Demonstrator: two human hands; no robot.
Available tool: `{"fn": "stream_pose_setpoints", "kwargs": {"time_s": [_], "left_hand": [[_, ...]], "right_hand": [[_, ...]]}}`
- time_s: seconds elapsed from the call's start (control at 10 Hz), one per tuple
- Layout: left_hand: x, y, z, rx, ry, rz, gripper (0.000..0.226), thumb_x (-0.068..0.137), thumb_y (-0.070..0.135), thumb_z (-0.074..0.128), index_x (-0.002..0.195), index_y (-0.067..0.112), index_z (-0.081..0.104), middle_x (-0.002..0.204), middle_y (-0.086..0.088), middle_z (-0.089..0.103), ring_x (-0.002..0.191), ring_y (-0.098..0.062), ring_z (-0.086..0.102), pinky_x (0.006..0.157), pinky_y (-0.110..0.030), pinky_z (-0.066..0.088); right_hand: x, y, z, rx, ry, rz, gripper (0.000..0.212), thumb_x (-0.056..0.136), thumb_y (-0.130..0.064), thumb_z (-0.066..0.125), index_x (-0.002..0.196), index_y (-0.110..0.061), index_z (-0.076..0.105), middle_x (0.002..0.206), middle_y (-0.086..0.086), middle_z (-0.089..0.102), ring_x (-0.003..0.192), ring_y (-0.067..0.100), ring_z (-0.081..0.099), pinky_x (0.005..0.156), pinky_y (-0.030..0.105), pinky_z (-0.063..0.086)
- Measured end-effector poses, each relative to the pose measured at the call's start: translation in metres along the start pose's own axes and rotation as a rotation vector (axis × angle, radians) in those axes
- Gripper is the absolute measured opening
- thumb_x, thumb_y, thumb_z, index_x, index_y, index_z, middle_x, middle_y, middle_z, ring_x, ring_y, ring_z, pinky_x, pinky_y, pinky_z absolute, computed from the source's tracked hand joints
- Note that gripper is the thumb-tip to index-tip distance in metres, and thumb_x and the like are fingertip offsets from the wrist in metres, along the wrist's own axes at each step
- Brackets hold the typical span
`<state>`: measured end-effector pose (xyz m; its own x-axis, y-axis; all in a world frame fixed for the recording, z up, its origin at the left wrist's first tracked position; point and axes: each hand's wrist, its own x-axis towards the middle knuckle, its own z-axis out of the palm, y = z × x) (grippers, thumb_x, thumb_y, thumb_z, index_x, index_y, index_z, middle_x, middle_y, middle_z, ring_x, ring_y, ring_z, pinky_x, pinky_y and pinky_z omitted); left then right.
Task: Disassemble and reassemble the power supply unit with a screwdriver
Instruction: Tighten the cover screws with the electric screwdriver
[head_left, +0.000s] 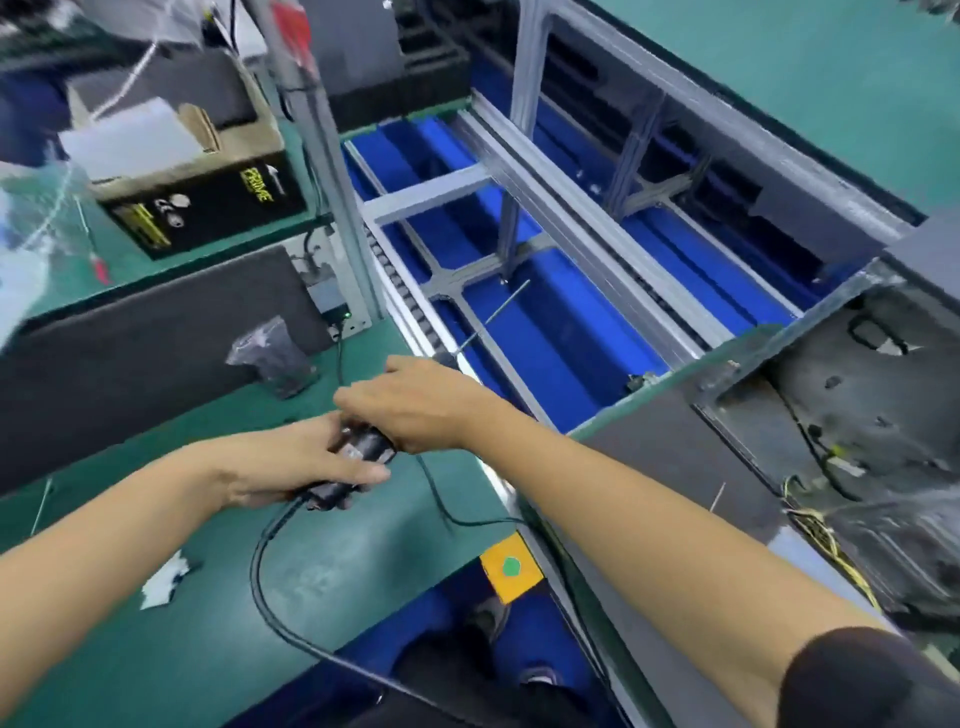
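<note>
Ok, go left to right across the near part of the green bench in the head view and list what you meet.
White paper scrap → left hand → black electric screwdriver, gripped by both hands → right hand → yellow plate with a green button → opened power supply unit with its wires showing.

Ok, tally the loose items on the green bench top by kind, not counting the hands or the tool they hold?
Cardboard box: 1
Dark plastic bag: 1
White paper scrap: 1
Red-handled tool: 1
Total: 4
</note>
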<state>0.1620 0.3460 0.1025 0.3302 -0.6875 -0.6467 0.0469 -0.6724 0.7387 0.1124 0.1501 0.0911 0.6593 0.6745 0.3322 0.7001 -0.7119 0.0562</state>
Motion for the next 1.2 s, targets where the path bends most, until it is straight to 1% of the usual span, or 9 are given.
{"fn": "stream_pose_setpoints", "kwargs": {"time_s": [0.1, 0.2, 0.3, 0.4, 0.6, 0.8, 0.9, 1.0, 1.2], "left_hand": [[-0.019, -0.026, 0.008, -0.11, 0.021, 0.044, 0.062, 0.078, 0.033, 0.088, 0.127, 0.026, 0.051, 0.09, 0.006, 0.069, 0.072, -0.021, 0.064, 0.064, -0.028, 0.053], [-0.027, -0.06, 0.016, -0.127, 0.13, 0.063, 0.055, 0.082, 0.032, 0.086, 0.122, 0.024, 0.049, 0.091, -0.005, 0.065, 0.07, -0.021, 0.064, 0.059, -0.029, 0.052], [-0.037, -0.102, 0.024, -0.082, 0.21, 0.062, 0.049, 0.087, 0.035, 0.08, 0.122, 0.029, 0.045, 0.093, -0.004, 0.063, 0.069, -0.02, 0.061, 0.057, -0.033, 0.051], [-0.046, -0.141, 0.013, 0.069, 0.284, 0.053, 0.049, 0.089, 0.04, 0.075, 0.125, 0.037, 0.042, 0.102, 0.008, 0.067, 0.067, -0.011, 0.059, 0.055, -0.032, 0.051], [-0.047, -0.198, -0.025, 0.304, 0.334, 0.043, 0.047, 0.091, 0.031, 0.075, 0.121, 0.045, 0.042, 0.107, 0.011, 0.065, 0.093, -0.016, 0.061, 0.087, -0.042, 0.051], [-0.032, -0.238, -0.068, 0.39, 0.382, 0.04, 0.052, 0.088, 0.026, 0.077, 0.124, 0.046, 0.046, 0.109, 0.003, 0.041, 0.091, -0.022, 0.056, 0.067, -0.043, 0.057], [-0.027, -0.257, -0.077, 0.422, 0.327, 0.07, 0.051, 0.088, 0.026, 0.078, 0.128, 0.038, 0.048, 0.108, 0.003, 0.04, 0.097, -0.018, 0.053, 0.088, -0.048, 0.053], [-0.019, -0.271, -0.074, 0.459, 0.236, 0.185, 0.052, 0.087, 0.022, 0.078, 0.128, 0.036, 0.049, 0.11, 0.006, 0.042, 0.104, -0.003, 0.046, 0.095, -0.021, 0.04], [0.01, -0.295, -0.052, 0.462, 0.095, 0.234, 0.052, 0.089, 0.02, 0.074, 0.136, 0.023, 0.05, 0.115, 0.006, 0.043, 0.109, -0.003, 0.044, 0.095, -0.014, 0.035]], "right_hand": [[0.012, -0.017, 0.022, -0.044, -0.078, 0.043, 0.059, 0.073, -0.015, 0.07, 0.119, -0.018, 0.033, 0.094, 0.001, 0.063, 0.079, 0.019, 0.061, 0.081, 0.035, 0.041], [-0.011, -0.052, 0.041, 0.212, 0.01, 0.421, 0.088, 0.066, -0.024, 0.077, 0.139, -0.017, 0.027, 0.129, 0.01, 0.046, 0.117, 0.027, 0.044, 0.101, 0.045, 0.037], [-0.073, -0.078, 0.071, 0.416, -0.005, 0.938, 0.076, 0.078, -0.039, 0.071, 0.138, -0.012, 0.033, 0.136, 0.008, 0.036, 0.125, 0.028, 0.036, 0.108, 0.045, 0.031], [-0.135, -0.104, 0.103, 0.147, -0.648, 1.028, 0.072, 0.091, -0.06, 0.054, 0.143, -0.013, 0.036, 0.133, 0.008, 0.046, 0.124, 0.03, 0.042, 0.106, 0.042, 0.033], [-0.159, -0.129, 0.131, 0.089, -1.009, 0.919, 0.031, 0.103, -0.031, 0.042, 0.13, -0.02, 0.053, 0.123, 0.006, 0.067, 0.118, 0.028, 0.058, 0.094, 0.04, 0.039], [-0.103, -0.149, 0.134, 0.478, -0.716, 1.147, 0.011, 0.101, -0.02, 0.041, 0.102, -0.017, 0.052, 0.094, 0.01, 0.063, 0.088, 0.032, 0.062, 0.069, 0.037, 0.04], [-0.077, -0.167, 0.145, 0.757, -0.61, 1.338, 0.026, 0.098, -0.017, 0.046, 0.075, -0.022, 0.035, 0.07, 0.001, 0.047, 0.076, 0.031, 0.058, 0.066, 0.036, 0.041], [-0.055, -0.182, 0.157, 0.927, -0.642, 1.456, 0.015, 0.097, -0.014, 0.046, 0.083, -0.017, 0.045, 0.073, 0.004, 0.056, 0.063, 0.033, 0.07, 0.06, 0.033, 0.051], [-0.026, -0.193, 0.181, 1.1, -0.673, 1.52, 0.008, 0.098, -0.011, 0.045, 0.092, -0.015, 0.043, 0.086, 0.007, 0.058, 0.061, 0.02, 0.06, 0.054, 0.024, 0.05]]}}
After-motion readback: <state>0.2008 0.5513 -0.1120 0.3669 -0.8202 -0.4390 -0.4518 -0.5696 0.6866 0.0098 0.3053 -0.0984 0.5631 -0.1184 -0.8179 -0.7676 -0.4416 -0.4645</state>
